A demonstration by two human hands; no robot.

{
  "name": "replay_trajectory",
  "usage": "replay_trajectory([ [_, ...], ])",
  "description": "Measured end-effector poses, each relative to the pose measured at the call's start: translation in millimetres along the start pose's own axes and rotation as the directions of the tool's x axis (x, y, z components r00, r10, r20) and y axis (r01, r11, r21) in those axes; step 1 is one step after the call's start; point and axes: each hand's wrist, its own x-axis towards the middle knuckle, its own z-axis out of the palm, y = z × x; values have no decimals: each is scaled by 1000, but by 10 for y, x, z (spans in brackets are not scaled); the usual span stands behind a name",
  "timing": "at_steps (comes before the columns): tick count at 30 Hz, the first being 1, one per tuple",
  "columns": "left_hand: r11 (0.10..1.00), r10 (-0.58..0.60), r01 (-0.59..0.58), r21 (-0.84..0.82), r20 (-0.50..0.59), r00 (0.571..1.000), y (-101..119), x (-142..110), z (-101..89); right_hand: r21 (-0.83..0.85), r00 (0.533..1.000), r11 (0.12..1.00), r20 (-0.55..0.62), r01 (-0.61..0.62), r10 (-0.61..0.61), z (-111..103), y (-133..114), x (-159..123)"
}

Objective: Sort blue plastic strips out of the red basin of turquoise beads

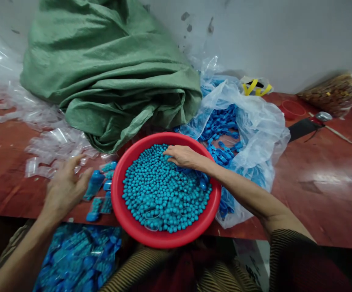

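A red basin (119,202) full of small round turquoise beads (151,178) stands at the table's front edge. Inside it, my right hand (182,156) is low over the beads at the far side, fingers curled together and touching them; what they pinch is hidden. Dark blue plastic pieces (203,180) and thin clear loops lie among the beads near my right wrist. My left hand (66,188), smeared a little by motion, hovers left of the basin with thumb and fingers apart. Close to it are clear plastic sleeves (57,146) and several bead-filled clear containers with blue caps (93,184).
A large green sack (117,81) slumps behind the basin. To its right, an open clear bag (258,121) holds blue plastic pieces (221,125). Below the table edge sits a pile of filled blue packs (81,255). A bag of brownish pieces (337,91) lies far right.
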Motion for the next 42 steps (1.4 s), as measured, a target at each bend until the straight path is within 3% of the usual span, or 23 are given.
replay_trajectory([
  [2,989,68,-53,138,-104,992,70,-4,-3,-56,998,998,64,27,-23,34,-27,81],
  [3,986,90,-76,149,-90,992,148,-6,47,-87,995,995,90,39,-31,49,-47,116],
  [5,992,114,-117,50,54,992,335,-1,235,-133,992,990,126,48,-31,76,-75,165],
  [8,985,172,-169,-35,298,939,554,53,645,-99,992,995,125,12,0,117,-43,171],
  [10,979,204,-189,-77,378,903,609,127,941,0,996,1000,91,-13,13,144,22,145],
  [13,987,145,-97,-124,471,870,610,277,1327,200,999,980,-17,-24,28,173,135,106],
  [15,984,123,-34,-175,527,841,619,379,1500,355,989,934,-118,-41,88,171,181,99],
  [17,959,184,-28,-283,544,818,662,463,1592,540,969,840,-173,-58,178,140,187,107],
  [19,916,252,-18,-401,539,804,723,516,1619,691,956,721,-172,-55,237,81,159,120],
  [21,880,247,56,-472,555,794,773,532,1605,731,955,681,-175,-38,241,4,124,123],
  [23,869,196,139,-476,587,786,783,515,1569,637,958,770,-207,-22,199,-73,104,103],
  [26,886,117,183,-427,587,801,722,451,1478,325,966,944,-223,-54,132,-150,107,35],
  [28,882,59,234,-408,589,806,663,396,1396,106,974,986,-177,-126,143,-164,108,-14],
  [32,823,-15,368,-434,629,777,606,281,1249,-194,985,967,15,-166,172,-118,62,-69],
  [36,789,-60,437,-432,654,754,625,188,1211,-345,957,911,97,-227,275,-48,22,-86],
  [39,787,-61,446,-426,665,744,646,151,1228,-354,938,898,128,-262,323,-41,19,-84],
  [42,787,-63,443,-429,658,750,663,141,1230,-246,955,930,49,-272,293,-86,23,-52],
])
